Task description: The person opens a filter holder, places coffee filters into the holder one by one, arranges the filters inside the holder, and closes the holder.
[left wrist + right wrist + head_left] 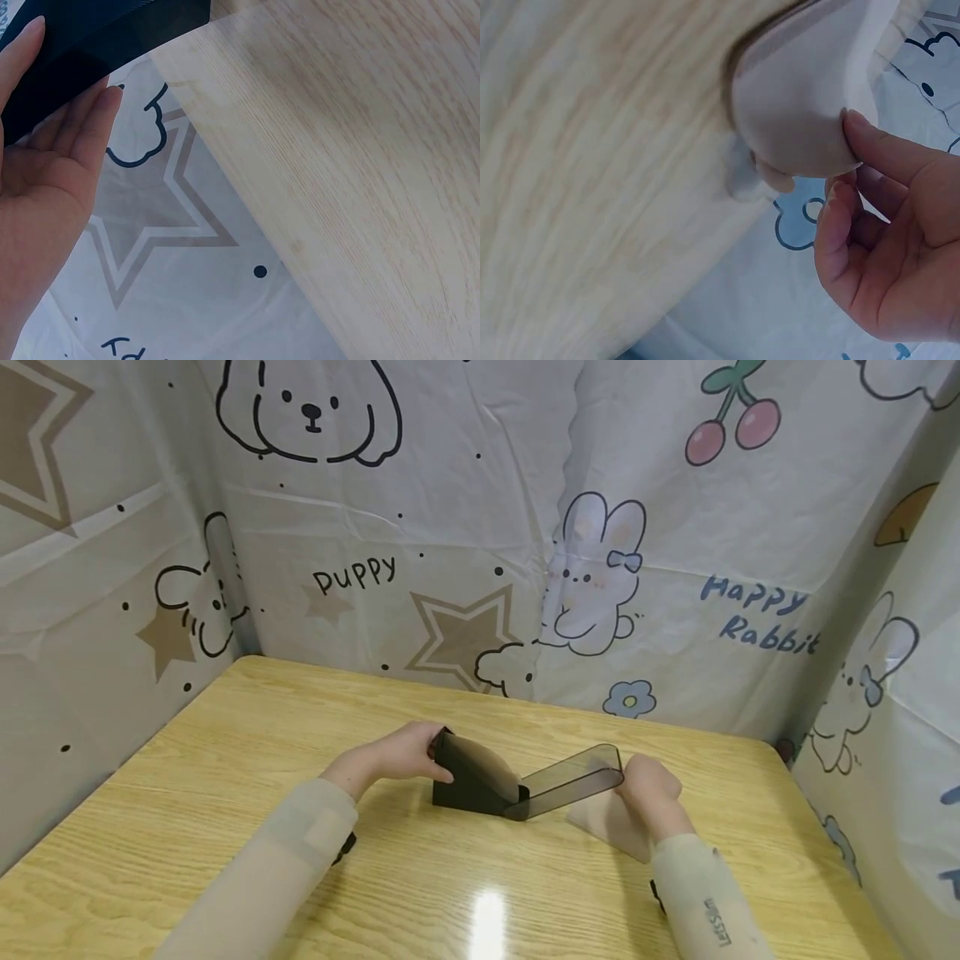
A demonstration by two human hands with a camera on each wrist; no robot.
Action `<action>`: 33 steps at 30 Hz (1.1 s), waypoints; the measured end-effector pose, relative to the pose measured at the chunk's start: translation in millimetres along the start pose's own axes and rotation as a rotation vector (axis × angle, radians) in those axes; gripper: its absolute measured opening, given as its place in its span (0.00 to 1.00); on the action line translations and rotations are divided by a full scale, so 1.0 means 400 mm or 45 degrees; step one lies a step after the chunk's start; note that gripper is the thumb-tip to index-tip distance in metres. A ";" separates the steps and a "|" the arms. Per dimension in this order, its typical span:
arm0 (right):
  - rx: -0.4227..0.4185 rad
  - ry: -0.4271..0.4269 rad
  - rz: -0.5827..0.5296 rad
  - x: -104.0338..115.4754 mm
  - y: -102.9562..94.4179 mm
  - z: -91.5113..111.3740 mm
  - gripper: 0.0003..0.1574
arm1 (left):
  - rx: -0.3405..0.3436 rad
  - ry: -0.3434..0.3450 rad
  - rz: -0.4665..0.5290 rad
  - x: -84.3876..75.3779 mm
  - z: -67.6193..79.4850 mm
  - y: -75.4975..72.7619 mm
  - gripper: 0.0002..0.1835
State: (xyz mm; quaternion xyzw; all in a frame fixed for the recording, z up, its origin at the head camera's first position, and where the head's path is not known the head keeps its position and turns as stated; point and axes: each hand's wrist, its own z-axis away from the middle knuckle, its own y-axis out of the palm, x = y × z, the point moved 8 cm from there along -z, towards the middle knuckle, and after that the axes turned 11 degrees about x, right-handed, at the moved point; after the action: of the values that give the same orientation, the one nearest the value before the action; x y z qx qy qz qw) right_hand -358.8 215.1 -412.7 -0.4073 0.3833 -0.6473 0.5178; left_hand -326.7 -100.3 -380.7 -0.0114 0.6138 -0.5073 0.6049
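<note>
A black wedge-sided box (468, 787) stands on the table, with a smoky see-through lid (566, 783) swung out to its right. The lid joins the box at the low front end and slants upward. My left hand (405, 752) grips the box's tall left end, thumb on the near side and fingers on the far side; the left wrist view shows the box's dark wall (112, 37) between them. With thumb and fingers, my right hand (652, 789) pinches the rounded free end of the lid, also visible in the right wrist view (802, 112). What the box contains is hidden.
The wood-grain table (300, 718) reaches back to a printed cloth curtain (450, 527), which also hangs at both sides. A pale flat patch (611, 827) lies under the lid's right end; I cannot tell what it is.
</note>
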 end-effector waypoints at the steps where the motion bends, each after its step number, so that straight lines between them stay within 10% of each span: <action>1: 0.010 0.003 0.000 -0.002 0.001 -0.001 0.16 | 0.002 -0.001 0.000 -0.001 0.000 0.001 0.13; 33: -0.020 -0.190 -0.263 -0.084 -0.146 0.083 0.16 | 0.005 0.005 -0.012 0.000 -0.002 -0.001 0.12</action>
State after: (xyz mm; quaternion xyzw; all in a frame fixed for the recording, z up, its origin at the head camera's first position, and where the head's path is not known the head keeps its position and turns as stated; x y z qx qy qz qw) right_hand -344.5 255.7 -350.8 -0.4956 0.3049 -0.6621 0.4723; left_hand -327.5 -100.1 -380.8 -0.0123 0.6138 -0.5112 0.6014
